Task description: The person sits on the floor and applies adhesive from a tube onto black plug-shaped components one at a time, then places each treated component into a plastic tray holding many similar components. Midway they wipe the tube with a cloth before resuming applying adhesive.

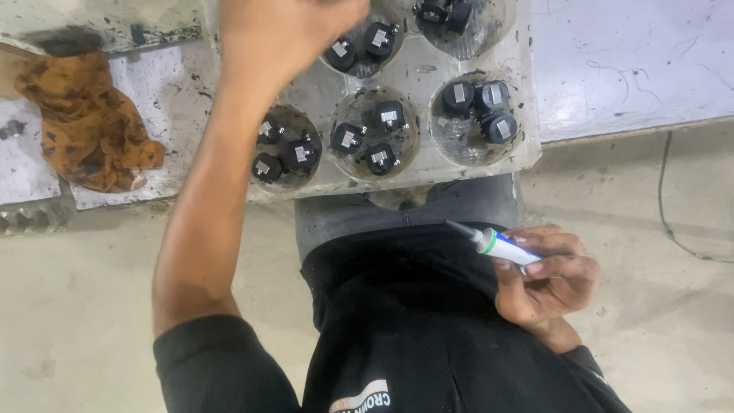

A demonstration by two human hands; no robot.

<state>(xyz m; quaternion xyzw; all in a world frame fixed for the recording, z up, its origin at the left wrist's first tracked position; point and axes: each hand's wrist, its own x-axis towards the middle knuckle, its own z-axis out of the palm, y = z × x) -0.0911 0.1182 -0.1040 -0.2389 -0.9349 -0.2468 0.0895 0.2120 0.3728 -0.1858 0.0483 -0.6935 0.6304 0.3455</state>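
Hands at work over a clear plastic tray [428, 172] of small black parts [380, 139] on the tabletop: right hand [547, 279] closes on a light, squeezable glue tube [497, 245], best held mid-body; left hand [283, 30] reaches over the tray, its grip impossible to make out.

The tray [428, 73] is clear, cloudy plastic with grey smudges, and its round wells hold black parts [380, 138] with small silver-grey faces. The tube [501, 246] is white with 1 green band, a blue patch and a dark grey nozzle. The rag [84, 122] is rusty orange, blotched with black. The trousers [359, 218] are grey, the shirt [413, 329] black with a white-and-orange mark.
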